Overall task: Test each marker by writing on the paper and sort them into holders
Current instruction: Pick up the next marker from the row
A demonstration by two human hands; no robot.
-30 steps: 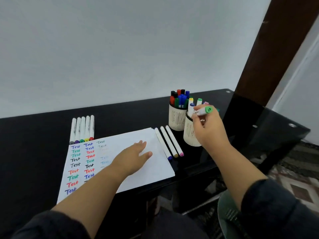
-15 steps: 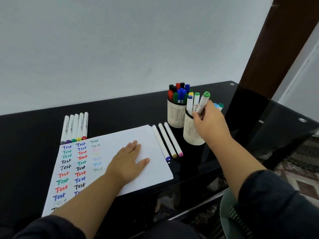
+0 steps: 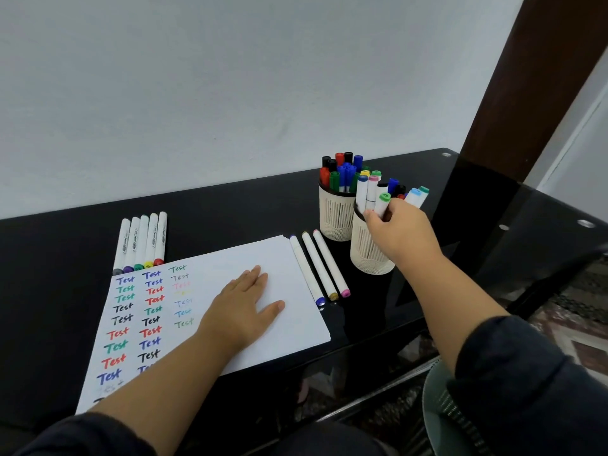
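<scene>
A person's right hand [image 3: 399,233] pinches a green-capped marker [image 3: 382,203] between thumb and fingers, its lower end inside the near holder [image 3: 368,255], a cream mesh cup on the right of a black glass table [image 3: 52,291]. That cup also holds white-barrelled markers with blue, pink, pale blue and green caps, among others. Touching it on the far left side stands a second cream holder [image 3: 335,215], packed with upright red, black, blue and green markers. The left hand [image 3: 245,307] lies flat, fingers straight and spread, on a sheet of paper [image 3: 289,268] bearing columns of the word "Test" in many colours. Three white markers [image 3: 317,266] lie side by side just right of the sheet, between it and the holders. Five more markers [image 3: 141,241] lie in a row at the paper's far left corner.
</scene>
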